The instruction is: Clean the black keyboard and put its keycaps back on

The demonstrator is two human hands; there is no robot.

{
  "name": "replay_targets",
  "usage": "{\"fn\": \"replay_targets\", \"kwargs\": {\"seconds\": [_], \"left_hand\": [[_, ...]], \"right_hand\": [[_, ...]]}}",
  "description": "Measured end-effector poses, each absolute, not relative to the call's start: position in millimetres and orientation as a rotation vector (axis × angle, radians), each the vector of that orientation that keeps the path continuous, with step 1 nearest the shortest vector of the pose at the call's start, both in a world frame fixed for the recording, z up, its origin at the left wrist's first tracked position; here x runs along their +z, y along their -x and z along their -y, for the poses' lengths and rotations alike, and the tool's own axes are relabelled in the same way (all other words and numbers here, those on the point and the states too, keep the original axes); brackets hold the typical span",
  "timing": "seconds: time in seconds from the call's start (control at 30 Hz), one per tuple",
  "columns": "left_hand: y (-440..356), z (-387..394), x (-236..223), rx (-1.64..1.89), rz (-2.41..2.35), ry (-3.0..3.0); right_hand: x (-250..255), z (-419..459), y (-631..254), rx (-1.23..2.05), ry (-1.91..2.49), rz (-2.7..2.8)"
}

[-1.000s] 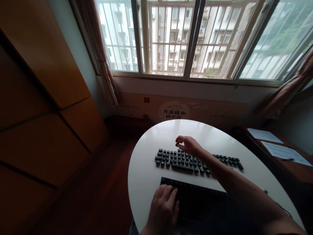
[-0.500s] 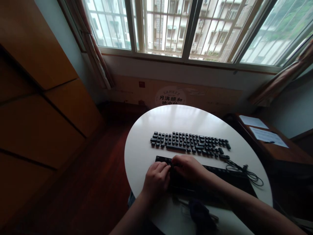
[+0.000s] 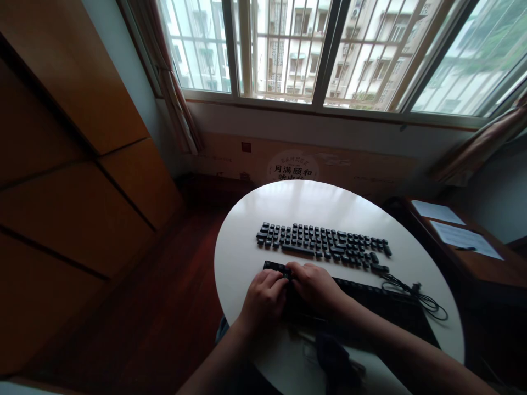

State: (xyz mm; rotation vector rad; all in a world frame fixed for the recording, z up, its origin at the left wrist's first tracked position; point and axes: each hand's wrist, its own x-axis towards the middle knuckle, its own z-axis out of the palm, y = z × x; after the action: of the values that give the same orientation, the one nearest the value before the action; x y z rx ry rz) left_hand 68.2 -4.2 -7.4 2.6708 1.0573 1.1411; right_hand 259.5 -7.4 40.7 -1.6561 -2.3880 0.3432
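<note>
A black keyboard (image 3: 370, 304) lies on the round white table (image 3: 236, 258), partly covered by both hands and my right forearm. Over its left end my left hand (image 3: 265, 293) is closed, with curled fingers gripping the keyboard. Just to the right, my right hand (image 3: 316, 284) has its fingers drawn together against the upper left keys. Whatever sits between those fingertips is hidden. Beyond the keyboard, loose black keycaps (image 3: 308, 236) are laid out in rows in a keyboard's layout, with a long space bar (image 3: 297, 250) among them.
A coiled black cable (image 3: 428, 304) rests at the keyboard's right end. Near the table's front lies a dark, blurred object (image 3: 335, 356) I cannot make out. Papers (image 3: 465, 238) and a pen (image 3: 466, 249) are on a brown side table at right. A barred window is behind.
My right hand has shifted slightly, its fingers lower and more extended over the upper left keys. The left hand stays at the keyboard's left end. The whole view has shifted a little.
</note>
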Motion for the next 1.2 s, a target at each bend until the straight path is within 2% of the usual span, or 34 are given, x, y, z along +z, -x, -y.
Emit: {"fn": "replay_targets", "kwargs": {"seconds": [0.5, 0.87, 1.2], "left_hand": [[-61.1, 1.5, 0.6, 1.188, -1.094, -2.389], [-62.2, 2.1, -3.5, 1.201, -1.089, -2.394], [-66.6, 0.8, -8.9, 0.99, -1.06, -2.733]], "right_hand": [[41.6, -0.4, -262.4, 0.542, 1.55, 2.316], [47.1, 6.4, -254.3, 0.322, 1.699, 2.44], [51.6, 2.9, -258.8, 0.266, 1.723, 2.43]]}}
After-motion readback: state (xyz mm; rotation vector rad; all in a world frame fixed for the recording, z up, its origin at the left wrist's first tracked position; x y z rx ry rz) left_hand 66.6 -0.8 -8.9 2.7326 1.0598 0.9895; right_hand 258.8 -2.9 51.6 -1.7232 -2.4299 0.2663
